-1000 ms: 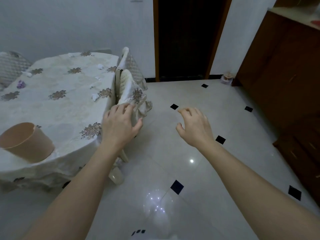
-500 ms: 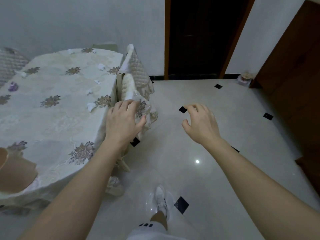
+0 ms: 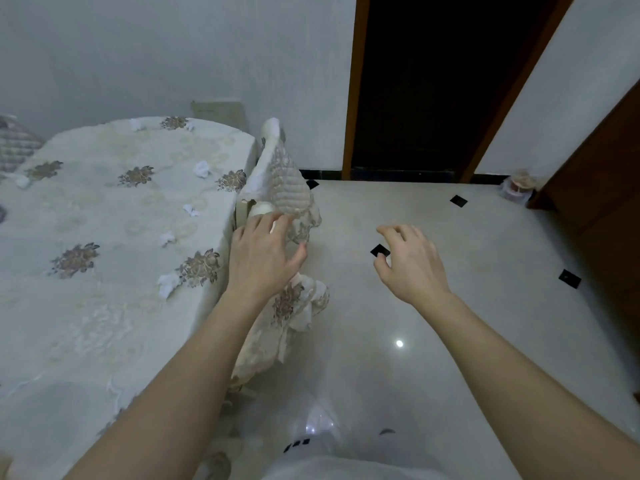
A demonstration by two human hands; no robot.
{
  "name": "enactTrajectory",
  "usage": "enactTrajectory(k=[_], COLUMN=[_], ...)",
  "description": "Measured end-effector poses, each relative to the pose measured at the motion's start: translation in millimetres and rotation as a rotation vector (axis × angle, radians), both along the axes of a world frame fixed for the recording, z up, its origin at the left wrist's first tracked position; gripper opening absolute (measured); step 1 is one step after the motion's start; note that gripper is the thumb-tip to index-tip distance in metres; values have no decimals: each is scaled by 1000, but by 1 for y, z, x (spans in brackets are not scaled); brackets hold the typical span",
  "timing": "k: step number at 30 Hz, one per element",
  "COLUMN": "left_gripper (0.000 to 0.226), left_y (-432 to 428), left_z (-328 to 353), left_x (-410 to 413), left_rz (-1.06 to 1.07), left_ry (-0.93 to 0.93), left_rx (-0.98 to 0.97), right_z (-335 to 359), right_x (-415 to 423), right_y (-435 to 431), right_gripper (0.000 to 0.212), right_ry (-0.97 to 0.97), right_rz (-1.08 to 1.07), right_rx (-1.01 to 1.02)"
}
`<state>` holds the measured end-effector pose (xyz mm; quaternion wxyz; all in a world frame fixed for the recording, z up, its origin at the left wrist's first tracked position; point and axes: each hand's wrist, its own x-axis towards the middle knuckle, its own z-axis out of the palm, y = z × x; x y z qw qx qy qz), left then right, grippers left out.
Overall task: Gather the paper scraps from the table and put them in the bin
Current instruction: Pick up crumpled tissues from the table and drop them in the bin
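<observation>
Several white paper scraps lie on the table (image 3: 104, 306) with its floral cloth: one near the right edge (image 3: 167, 283), one further back (image 3: 202, 168), small ones between (image 3: 167, 238) (image 3: 190, 209). The bin is out of view. My left hand (image 3: 261, 258) rests on top of a covered chair back (image 3: 287, 188) beside the table's right edge, fingers relaxed. My right hand (image 3: 408, 261) hovers over the floor with fingers loosely curled, holding nothing.
A chair draped in quilted cloth (image 3: 291, 306) stands against the table's right side. Shiny tiled floor (image 3: 450, 323) stretches to the right. A dark doorway (image 3: 426, 81) is ahead; a brown cabinet (image 3: 609, 174) stands at the right, a small container (image 3: 518, 188) beside it.
The view has moved forward along the table; the bin at the lower left has dropped out of sight. My left hand slid along the chair top, and the right hand stays raised.
</observation>
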<state>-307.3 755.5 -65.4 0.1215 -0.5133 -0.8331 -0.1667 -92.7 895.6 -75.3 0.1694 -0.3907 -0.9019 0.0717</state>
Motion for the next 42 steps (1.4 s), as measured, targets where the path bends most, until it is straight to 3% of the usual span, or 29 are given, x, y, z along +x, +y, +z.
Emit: enactTrajectory(k=[10,18,24,30,42], left_gripper=[57,49,59,55,45], left_y=[107,219,243,206,72], left_z=[-23,-22,-17,-20,-41], left_x=[-78,-131,-155,-169,-156], left_rz=[104,309,499,743,1194], left_ry=[-32,-104,-119,-148,-262], left_rx=[-16,-36,-50,-108,60], right_z=[-21,-19,-17,-21,-18], right_x=[-97,-169,-236,-313,-443], right_y=[127,265,326,317,196], right_gripper=[46,47,46,42,44], right_ry=[-9,-21,-21,-8,14], right_rz=[112,278,461,709,1180], right_rx=[-46,-30,-40,-61,-70])
